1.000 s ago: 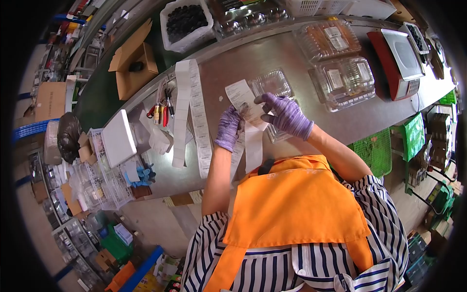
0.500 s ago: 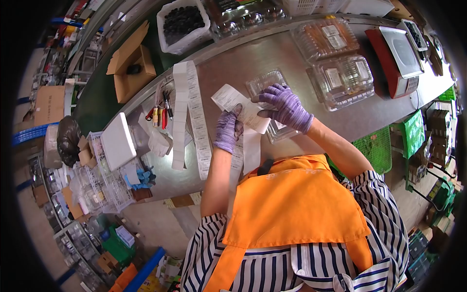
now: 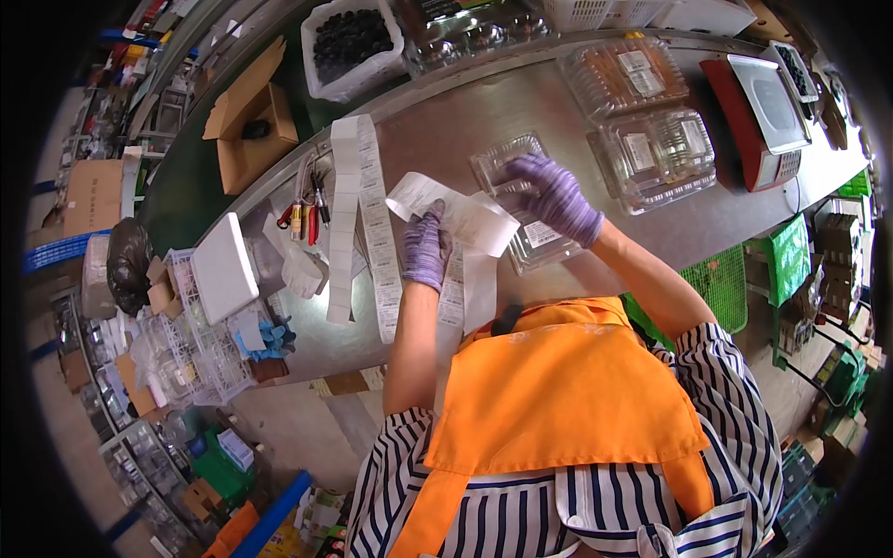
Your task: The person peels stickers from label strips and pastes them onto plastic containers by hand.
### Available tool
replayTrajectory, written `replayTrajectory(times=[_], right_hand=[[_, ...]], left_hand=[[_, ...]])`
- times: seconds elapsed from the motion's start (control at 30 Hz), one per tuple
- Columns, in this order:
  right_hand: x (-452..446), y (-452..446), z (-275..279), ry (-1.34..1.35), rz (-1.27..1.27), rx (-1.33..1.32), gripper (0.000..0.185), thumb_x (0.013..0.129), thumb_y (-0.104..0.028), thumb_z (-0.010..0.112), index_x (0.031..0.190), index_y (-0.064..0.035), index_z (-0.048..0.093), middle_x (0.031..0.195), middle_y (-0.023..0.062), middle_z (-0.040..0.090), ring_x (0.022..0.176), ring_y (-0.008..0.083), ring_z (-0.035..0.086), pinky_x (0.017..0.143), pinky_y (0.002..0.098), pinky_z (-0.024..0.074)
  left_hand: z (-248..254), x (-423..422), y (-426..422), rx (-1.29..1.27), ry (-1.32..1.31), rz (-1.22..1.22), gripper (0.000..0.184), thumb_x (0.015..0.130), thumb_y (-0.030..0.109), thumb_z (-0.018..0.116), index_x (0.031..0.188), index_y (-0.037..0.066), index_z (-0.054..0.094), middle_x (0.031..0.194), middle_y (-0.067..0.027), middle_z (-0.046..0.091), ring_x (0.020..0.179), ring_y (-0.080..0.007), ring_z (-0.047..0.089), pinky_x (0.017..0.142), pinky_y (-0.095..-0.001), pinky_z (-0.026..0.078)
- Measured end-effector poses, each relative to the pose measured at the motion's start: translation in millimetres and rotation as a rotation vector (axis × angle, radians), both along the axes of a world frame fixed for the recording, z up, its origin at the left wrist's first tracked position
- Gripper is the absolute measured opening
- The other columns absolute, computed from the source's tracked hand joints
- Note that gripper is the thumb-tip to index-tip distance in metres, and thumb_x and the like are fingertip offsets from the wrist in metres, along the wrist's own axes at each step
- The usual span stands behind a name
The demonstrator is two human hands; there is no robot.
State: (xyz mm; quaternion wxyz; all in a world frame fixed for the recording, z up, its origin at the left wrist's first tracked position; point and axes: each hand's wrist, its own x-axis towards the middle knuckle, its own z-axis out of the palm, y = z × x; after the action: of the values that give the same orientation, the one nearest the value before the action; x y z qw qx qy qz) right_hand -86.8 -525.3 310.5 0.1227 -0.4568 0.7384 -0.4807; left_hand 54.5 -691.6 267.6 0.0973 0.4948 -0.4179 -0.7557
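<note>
My left hand (image 3: 428, 247), in a purple glove, is closed on a curling strip of printed labels (image 3: 456, 216). The strip's ends curl up on both sides of the fingers. My right hand (image 3: 555, 201), gloved alike, hovers just right of the strip, over a clear plastic container (image 3: 510, 160); its fingers are apart from the strip and partly bent. The container bears a white label (image 3: 539, 232) near its front end. More label strips (image 3: 377, 223) lie on the metal table (image 3: 437, 121) left of my left hand.
Two filled clear boxes (image 3: 628, 79) (image 3: 656, 153) and a red scale (image 3: 755, 121) are on the right. Pens and tools (image 3: 312, 209), an open carton (image 3: 251, 139) and a white basket of dark items (image 3: 350, 46) are on the left. A white lid (image 3: 226, 268) leans nearby.
The strip in my left hand has shifted left and turned flatter. My right hand has let go of it and moved slightly right, uncovering more of the container and its label.
</note>
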Motion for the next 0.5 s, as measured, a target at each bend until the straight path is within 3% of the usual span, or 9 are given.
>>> replayTrajectory(times=[0.1,0.23,0.33,0.4,0.43,0.47,0.5], right_hand=[[15.4,-12.5,-6.4,0.391,0.082,0.117,0.019,0.073,-0.021,0.063,0.090,-0.0112,0.063,0.092,0.0067,0.058,0.087,0.0250,0.052,0.078,0.0352,0.0420],[20.2,-8.3,0.9,0.341,0.146,0.038,0.018,0.071,-0.020,0.065,0.087,-0.0116,0.064,0.092,0.0045,0.059,0.087,0.0243,0.053,0.077,0.0346,0.0427],[14.7,-5.3,7.7,0.213,0.246,-0.139,0.015,0.071,-0.014,0.066,0.085,-0.0105,0.063,0.088,0.0063,0.060,0.084,0.0262,0.054,0.076,0.0337,0.0436],[8.2,3.2,0.1,-0.436,-0.019,-0.164,0.011,0.076,-0.003,0.063,0.087,-0.0040,0.061,0.081,0.0033,0.060,0.072,0.0117,0.056,0.065,0.0272,0.0458],[-7.0,4.4,-18.7,-0.486,-0.128,-0.165,0.015,0.075,-0.007,0.066,0.089,-0.0038,0.061,0.080,0.0046,0.061,0.071,0.0123,0.057,0.065,0.0275,0.0465],[-24.3,3.4,-34.0,-0.536,-0.238,-0.168,0.020,0.073,-0.011,0.068,0.090,-0.0036,0.061,0.078,0.0058,0.062,0.070,0.0129,0.057,0.065,0.0278,0.0471],[-35.6,3.7,-38.1,-0.494,-0.257,-0.015,0.022,0.073,-0.013,0.069,0.091,-0.0042,0.061,0.078,0.0063,0.063,0.071,0.0137,0.058,0.066,0.0278,0.0472]], left_hand=[[19.1,-4.6,14.0,0.019,0.004,-0.053,0.017,0.077,0.021,0.065,0.082,0.013,0.051,0.049,0.0043,0.038,0.032,-0.0058,0.031,0.029,-0.0191,0.025],[14.9,-2.7,17.5,0.056,-0.011,-0.009,0.016,0.077,0.021,0.065,0.077,0.012,0.052,0.047,0.0038,0.038,0.031,-0.0066,0.031,0.029,-0.0196,0.026],[11.8,2.9,7.3,-0.036,-0.143,-0.017,0.017,0.075,0.025,0.066,0.074,0.013,0.053,0.045,0.0013,0.041,0.030,-0.0089,0.035,0.028,-0.0200,0.027],[-18.6,11.4,-15.6,-0.018,-0.022,0.188,0.016,0.073,0.022,0.066,0.074,0.012,0.054,0.048,0.0007,0.047,0.031,-0.0090,0.039,0.027,-0.0209,0.029],[-20.8,17.9,-27.6,-0.116,-0.056,0.181,0.016,0.072,0.017,0.063,0.084,0.007,0.056,0.065,-0.0063,0.059,0.046,-0.0145,0.054,0.040,-0.0262,0.047],[-27.4,20.1,-31.3,-0.003,0.281,0.268,0.033,0.071,0.012,0.059,0.101,0.002,0.053,0.088,-0.0140,0.061,0.076,-0.0230,0.061,0.067,-0.0343,0.053],[-12.8,19.6,-29.3,0.048,0.361,0.194,0.034,0.070,0.009,0.057,0.102,-0.002,0.051,0.094,-0.0159,0.060,0.079,-0.0245,0.061,0.072,-0.0347,0.052]])
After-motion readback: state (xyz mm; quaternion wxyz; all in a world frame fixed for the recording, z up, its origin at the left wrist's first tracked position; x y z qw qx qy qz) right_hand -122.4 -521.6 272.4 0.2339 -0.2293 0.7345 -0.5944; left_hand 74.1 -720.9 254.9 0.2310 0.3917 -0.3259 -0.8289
